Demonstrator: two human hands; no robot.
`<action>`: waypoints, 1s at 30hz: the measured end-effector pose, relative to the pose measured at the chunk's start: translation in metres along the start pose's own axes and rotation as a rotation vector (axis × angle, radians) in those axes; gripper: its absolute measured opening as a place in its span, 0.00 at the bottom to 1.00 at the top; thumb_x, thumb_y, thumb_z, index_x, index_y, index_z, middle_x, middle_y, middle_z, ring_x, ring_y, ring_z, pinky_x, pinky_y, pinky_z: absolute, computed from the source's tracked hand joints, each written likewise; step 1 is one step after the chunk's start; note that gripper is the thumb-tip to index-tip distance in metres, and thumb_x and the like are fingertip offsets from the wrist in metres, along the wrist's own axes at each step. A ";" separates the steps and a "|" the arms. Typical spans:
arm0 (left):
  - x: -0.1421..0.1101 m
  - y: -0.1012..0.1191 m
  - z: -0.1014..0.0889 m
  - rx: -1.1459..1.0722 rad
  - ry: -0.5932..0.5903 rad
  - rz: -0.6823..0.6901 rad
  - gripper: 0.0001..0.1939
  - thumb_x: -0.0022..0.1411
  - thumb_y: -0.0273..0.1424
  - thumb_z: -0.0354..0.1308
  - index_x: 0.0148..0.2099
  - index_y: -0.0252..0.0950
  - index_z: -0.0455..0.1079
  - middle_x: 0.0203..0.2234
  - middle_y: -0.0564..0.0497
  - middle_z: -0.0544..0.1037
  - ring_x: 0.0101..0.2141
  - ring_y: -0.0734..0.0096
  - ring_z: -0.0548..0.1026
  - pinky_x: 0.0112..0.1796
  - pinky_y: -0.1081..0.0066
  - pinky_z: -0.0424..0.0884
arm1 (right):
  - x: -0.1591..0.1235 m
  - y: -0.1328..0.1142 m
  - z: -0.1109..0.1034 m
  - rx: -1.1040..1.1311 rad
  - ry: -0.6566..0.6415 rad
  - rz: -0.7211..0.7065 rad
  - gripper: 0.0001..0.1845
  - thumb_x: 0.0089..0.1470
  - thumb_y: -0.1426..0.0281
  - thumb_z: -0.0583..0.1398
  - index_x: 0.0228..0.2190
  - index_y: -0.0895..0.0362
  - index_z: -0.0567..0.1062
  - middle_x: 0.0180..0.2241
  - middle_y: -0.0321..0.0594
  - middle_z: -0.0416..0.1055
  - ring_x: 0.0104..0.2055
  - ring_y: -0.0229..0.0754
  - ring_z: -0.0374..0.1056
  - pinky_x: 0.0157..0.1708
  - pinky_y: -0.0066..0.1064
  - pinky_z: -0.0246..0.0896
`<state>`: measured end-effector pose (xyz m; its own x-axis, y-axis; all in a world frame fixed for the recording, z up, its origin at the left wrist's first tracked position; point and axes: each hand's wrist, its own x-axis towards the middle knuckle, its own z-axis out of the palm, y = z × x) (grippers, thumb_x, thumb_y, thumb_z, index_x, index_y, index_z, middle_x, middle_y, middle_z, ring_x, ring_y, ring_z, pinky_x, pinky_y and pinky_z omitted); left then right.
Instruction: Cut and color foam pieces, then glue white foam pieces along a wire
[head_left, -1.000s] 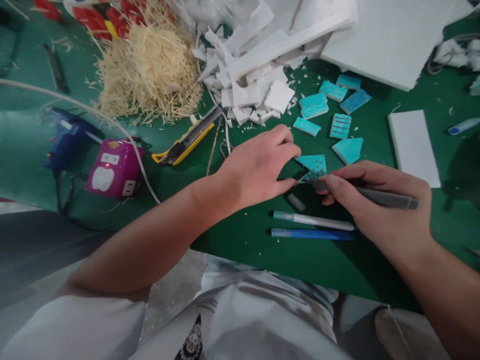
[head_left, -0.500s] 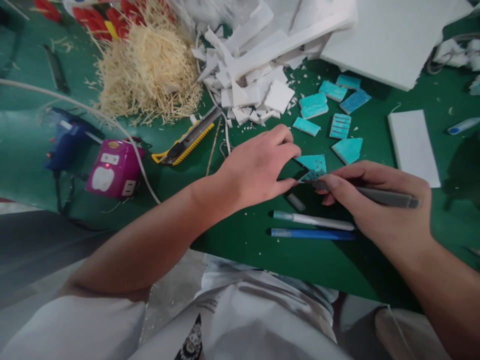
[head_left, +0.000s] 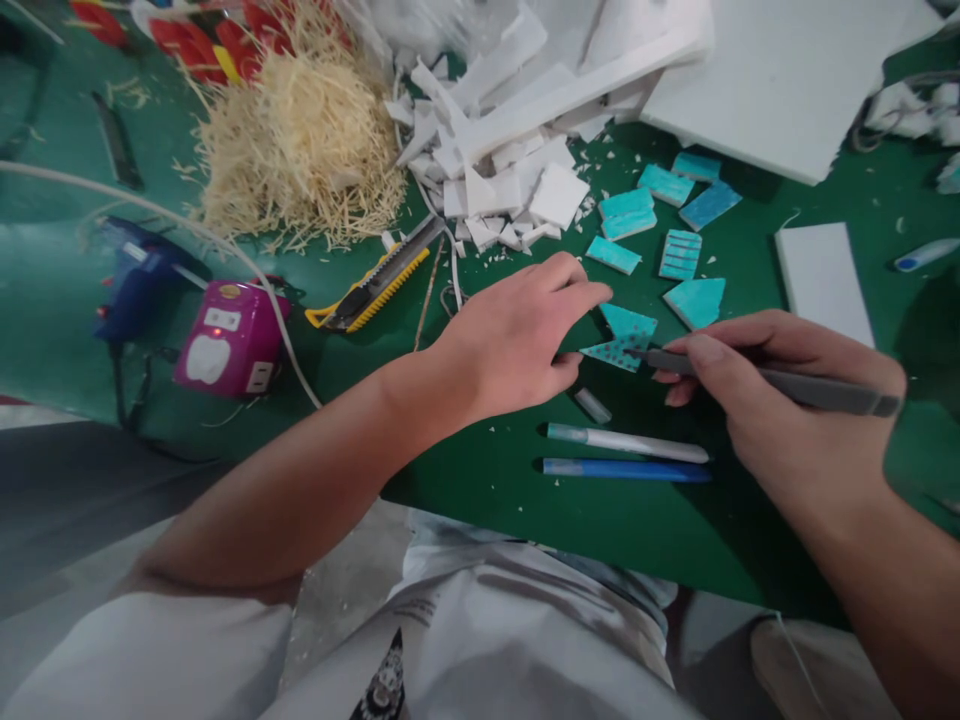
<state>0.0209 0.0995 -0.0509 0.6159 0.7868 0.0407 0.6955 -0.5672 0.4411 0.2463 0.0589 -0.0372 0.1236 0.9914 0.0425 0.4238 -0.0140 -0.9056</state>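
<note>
A turquoise foam piece [head_left: 621,348] with a notched outline and dark dots lies on the green table. My left hand [head_left: 517,325] steadies it from the left, the index fingertip at its upper corner and the thumb at its lower point. In my right hand [head_left: 802,400] is a grey marker pen [head_left: 832,388], held in a writing grip with its dark tip at the piece's right part. Below lie a small grey cap [head_left: 592,405], a white pen [head_left: 637,443] and a blue pen [head_left: 630,469].
Several turquoise pieces [head_left: 627,213] lie beyond my hands, near white foam scraps [head_left: 517,190]. Leftward are a yellow utility knife [head_left: 379,275], wood shavings [head_left: 300,150], a magenta power adapter [head_left: 225,338] and a blue glue gun [head_left: 135,275]. A white foam block [head_left: 825,280] lies right.
My right hand and the marker have moved right, so more of the dotted part shows. My left fingers have shifted slightly, and the turquoise piece has turned a little.
</note>
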 end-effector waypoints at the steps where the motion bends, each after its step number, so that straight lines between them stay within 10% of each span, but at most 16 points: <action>1: -0.001 0.000 -0.001 -0.007 0.003 -0.007 0.28 0.66 0.23 0.58 0.68 0.35 0.68 0.58 0.42 0.75 0.56 0.57 0.78 0.51 0.63 0.77 | 0.000 -0.002 0.000 -0.005 0.026 0.014 0.06 0.51 0.72 0.72 0.24 0.50 0.85 0.23 0.37 0.82 0.20 0.40 0.75 0.21 0.30 0.72; 7: -0.006 0.009 0.000 0.016 0.048 -0.072 0.15 0.71 0.32 0.62 0.57 0.33 0.72 0.53 0.42 0.77 0.51 0.58 0.79 0.47 0.65 0.76 | 0.001 -0.007 -0.001 0.030 0.119 -0.003 0.08 0.50 0.75 0.70 0.23 0.51 0.84 0.21 0.36 0.80 0.18 0.40 0.73 0.19 0.30 0.70; 15: -0.001 0.027 0.008 0.153 0.080 -0.115 0.23 0.68 0.49 0.69 0.49 0.33 0.74 0.49 0.38 0.77 0.50 0.48 0.77 0.49 0.55 0.75 | 0.001 -0.010 -0.001 0.051 0.190 0.018 0.10 0.53 0.76 0.67 0.23 0.52 0.82 0.20 0.34 0.78 0.18 0.38 0.73 0.20 0.30 0.70; 26: -0.001 0.027 0.007 0.149 0.067 -0.070 0.09 0.70 0.31 0.62 0.50 0.34 0.76 0.53 0.39 0.77 0.57 0.47 0.76 0.57 0.53 0.72 | 0.001 -0.008 0.000 0.030 0.165 -0.001 0.11 0.57 0.75 0.66 0.25 0.51 0.82 0.21 0.30 0.78 0.20 0.36 0.74 0.21 0.28 0.73; 30: -0.005 0.019 0.007 0.074 0.103 -0.040 0.20 0.64 0.27 0.64 0.58 0.35 0.74 0.58 0.40 0.76 0.62 0.51 0.74 0.63 0.55 0.68 | 0.002 -0.003 -0.002 0.030 0.166 -0.017 0.10 0.58 0.73 0.68 0.25 0.51 0.82 0.23 0.32 0.79 0.20 0.36 0.74 0.21 0.29 0.74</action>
<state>0.0338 0.0835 -0.0493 0.5484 0.8279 0.1177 0.7467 -0.5482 0.3767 0.2468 0.0602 -0.0334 0.2642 0.9564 0.1247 0.4006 0.0088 -0.9162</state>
